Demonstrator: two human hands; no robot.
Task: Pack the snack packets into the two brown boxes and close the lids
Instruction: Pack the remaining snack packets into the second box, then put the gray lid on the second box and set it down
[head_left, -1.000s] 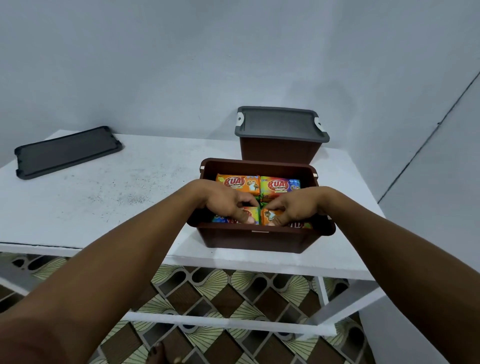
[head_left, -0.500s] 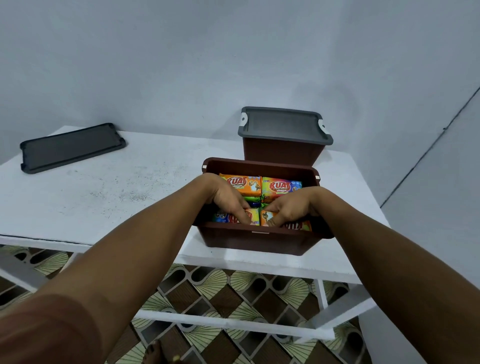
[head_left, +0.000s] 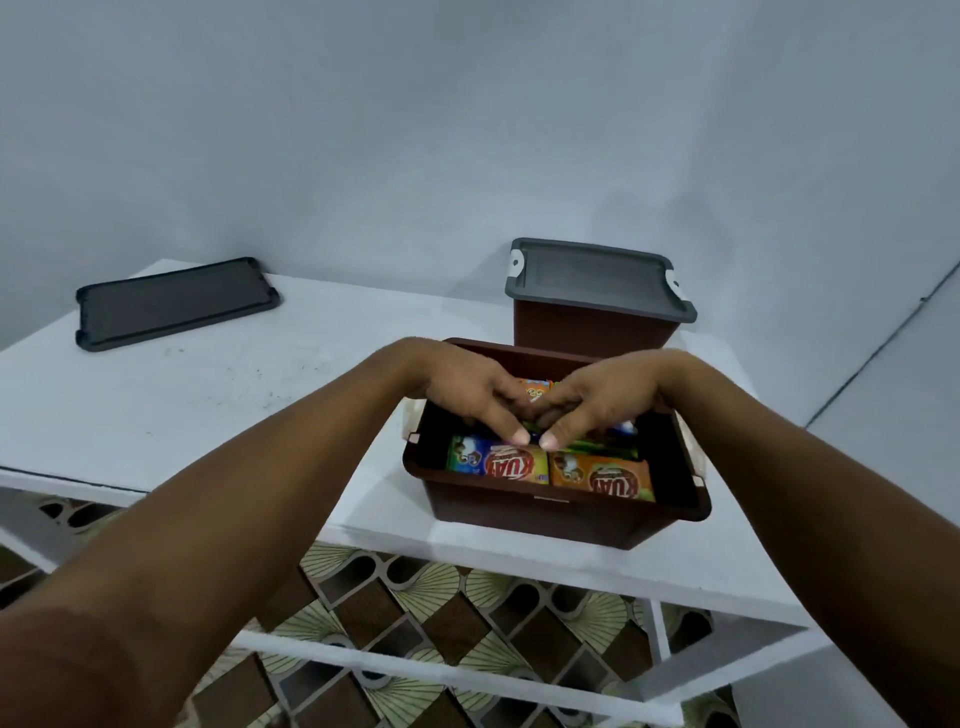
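Note:
An open brown box (head_left: 561, 512) stands near the table's front edge with colourful snack packets inside. Two packets fill its near row, a blue and orange one (head_left: 506, 465) and an orange one (head_left: 605, 478). My left hand (head_left: 467, 395) and my right hand (head_left: 608, 397) lie side by side over the far row, fingers stretched down onto the packets, fingertips meeting at the middle of the box. A bit of an orange packet (head_left: 535, 389) shows between them. Behind stands the second brown box (head_left: 592, 330) with its grey lid (head_left: 597, 278) on.
A loose dark grey lid (head_left: 176, 301) lies flat at the far left of the white table (head_left: 208, 395). A wall runs close behind the boxes and to the right. Below the table's front edge are white rails and a patterned floor.
Both hands have moved from the near row of packets to the far row, which uncovers the two near packets. The view has shifted closer and to the left.

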